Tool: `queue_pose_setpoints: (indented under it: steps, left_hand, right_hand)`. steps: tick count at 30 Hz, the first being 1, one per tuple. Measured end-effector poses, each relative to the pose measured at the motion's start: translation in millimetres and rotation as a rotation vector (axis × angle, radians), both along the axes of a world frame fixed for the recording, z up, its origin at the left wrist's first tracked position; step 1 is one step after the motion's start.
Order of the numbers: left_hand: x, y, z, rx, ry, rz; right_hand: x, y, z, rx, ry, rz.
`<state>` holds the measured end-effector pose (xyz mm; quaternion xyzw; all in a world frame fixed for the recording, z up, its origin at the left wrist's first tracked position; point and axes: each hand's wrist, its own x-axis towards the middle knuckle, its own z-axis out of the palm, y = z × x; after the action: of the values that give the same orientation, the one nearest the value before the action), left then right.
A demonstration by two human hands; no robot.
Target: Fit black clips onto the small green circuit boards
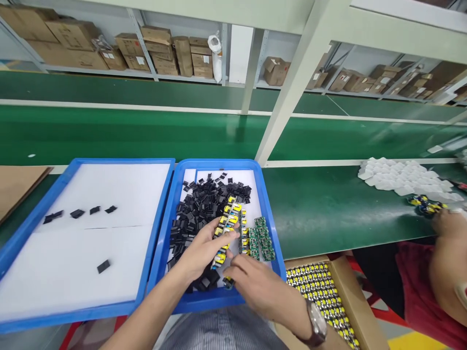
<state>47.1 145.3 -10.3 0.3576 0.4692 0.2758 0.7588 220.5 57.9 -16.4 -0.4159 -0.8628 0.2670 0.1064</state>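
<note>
Both my hands work over the right blue tray (273,233). My left hand (202,248) rests on a heap of small black plastic parts (202,204), its fingertips on a row of yellow-and-black components (229,221). My right hand (255,284), with a wristwatch, pinches one small yellow-and-black component (228,281) at the tray's near edge. Green circuit boards (261,238) lie by the tray's right wall.
A left blue tray (156,214) with a white liner holds several black parts (77,213). A cardboard box of yellow components (321,296) sits at lower right. Another person's arm (447,253) and white pieces (404,177) are at far right. Green conveyor and shelves behind.
</note>
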Motion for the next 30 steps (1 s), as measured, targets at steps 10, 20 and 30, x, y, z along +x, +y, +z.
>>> queue_pose_setpoints:
  steps: [10,20,30]
  left_hand:
    - [-16,4,1.5,0.272,0.232,0.008]
    - [0,-13,-16.8,0.262,0.169,-0.051]
    - [25,-8,-15.7,0.205,0.106,0.004]
  right_hand:
    - [-10,-3,-17.0,0.229,-0.246,-0.069]
    - [54,4,-26.5,0.272,-0.363,-0.484]
    - [48,3,-32.3,0.149,-0.2,-0.292]
